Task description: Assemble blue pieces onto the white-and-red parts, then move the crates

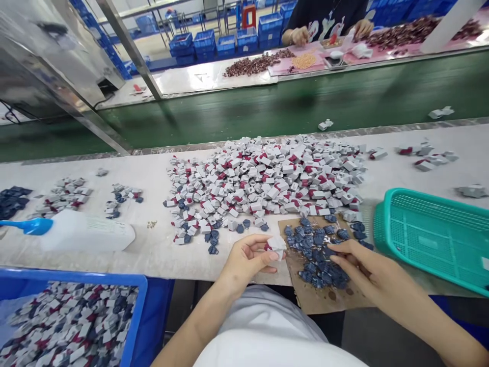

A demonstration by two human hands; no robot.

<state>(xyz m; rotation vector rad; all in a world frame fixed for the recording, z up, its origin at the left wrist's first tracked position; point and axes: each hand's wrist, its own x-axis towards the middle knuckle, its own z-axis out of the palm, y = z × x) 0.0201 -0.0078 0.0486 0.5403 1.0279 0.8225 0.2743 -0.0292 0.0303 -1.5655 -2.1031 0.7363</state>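
My left hand (248, 262) grips a small white plastic part with a dark red piece (276, 246) between thumb and fingers, just above the table's front edge. To its right, my right hand (355, 262) reaches into a pile of small dark blue plastic parts (315, 247). Its thumb and index fingertips pinch at one of these parts, partly hidden by the fingers. The pile lies on a brown cardboard sheet (305, 300). Behind both hands spreads a large heap of white and dark red parts (267, 178), with a few blue ones along its near side.
A green plastic basket (393, 224) stands at right. At left are a white bottle with a blue spout (87, 232) and a blue bin (141, 306) of mixed parts. Beyond the table runs a green conveyor belt (229, 114); a co-worker's hands (300, 36) are across it.
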